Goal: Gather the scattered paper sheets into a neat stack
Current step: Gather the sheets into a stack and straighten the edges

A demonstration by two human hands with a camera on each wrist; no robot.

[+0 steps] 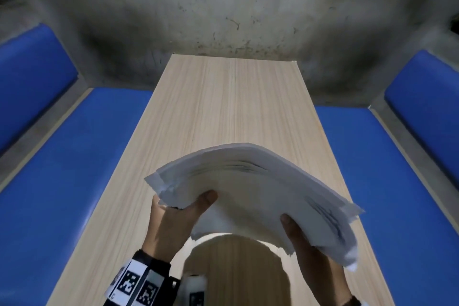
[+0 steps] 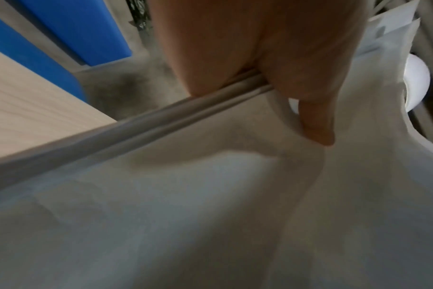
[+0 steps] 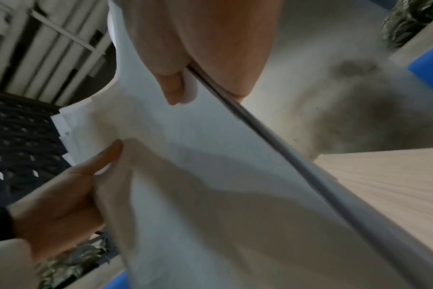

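A thick stack of white paper sheets point(image 1: 250, 189) hangs in the air above the near part of the wooden table point(image 1: 223, 97), bowed upward in the middle. My left hand point(image 1: 183, 208) pinches its left edge, thumb on top. My right hand point(image 1: 295, 231) grips the right side, thumb on top, fingers hidden underneath. In the left wrist view the paper stack point(image 2: 185, 205) fills the frame and my left hand point(image 2: 272, 82) clamps its edge. In the right wrist view my right hand point(image 3: 203, 64) clamps the sheets point(image 3: 210, 185), and the left hand point(image 3: 69, 195) holds the far side.
Blue padded benches run along both sides of the table, one on the left point(image 1: 62, 169) and one on the right point(image 1: 387, 181). A stained grey wall point(image 1: 223, 7) closes the far end. No loose sheets show on the tabletop.
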